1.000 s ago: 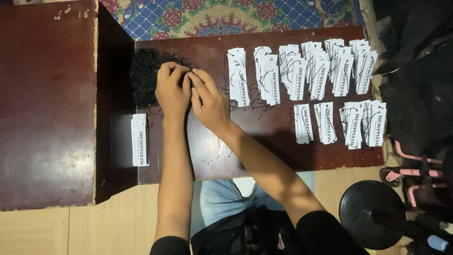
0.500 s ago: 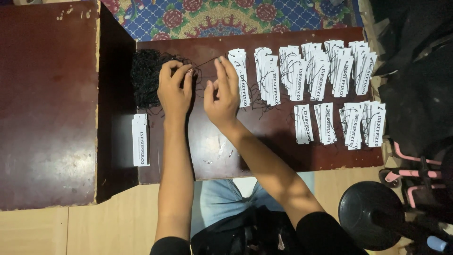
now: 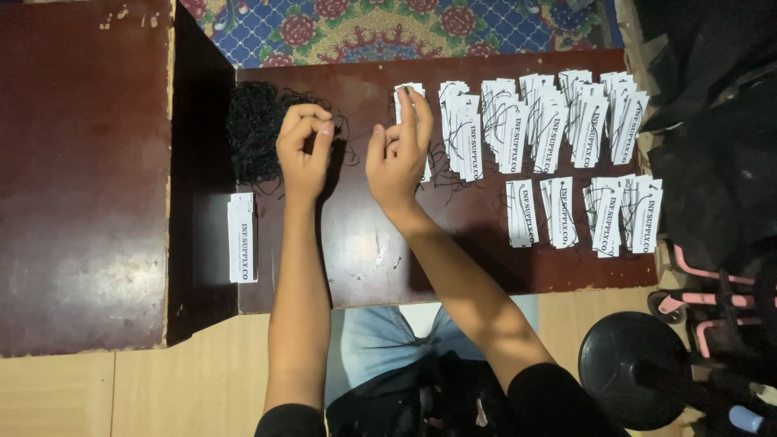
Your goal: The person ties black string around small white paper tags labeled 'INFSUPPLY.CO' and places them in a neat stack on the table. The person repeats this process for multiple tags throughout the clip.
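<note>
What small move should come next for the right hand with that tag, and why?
Probably lay the white tag down at the left end of the upper row of strung tags. The right hand holds it upright in a fingertip grip just beside that row, while the left hand pinches a thin black string by the black string pile. Whether the string is tied cannot be seen.

My left hand (image 3: pixel 303 150) lies against a heap of strings (image 3: pixel 257 133) on its left side. Further left and nearer me lies a stack of tags (image 3: pixel 241 237). Right of my right hand (image 3: pixel 398 158), rows of strung tags (image 3: pixel 550 121) cover the table (image 3: pixel 364 251).
</note>
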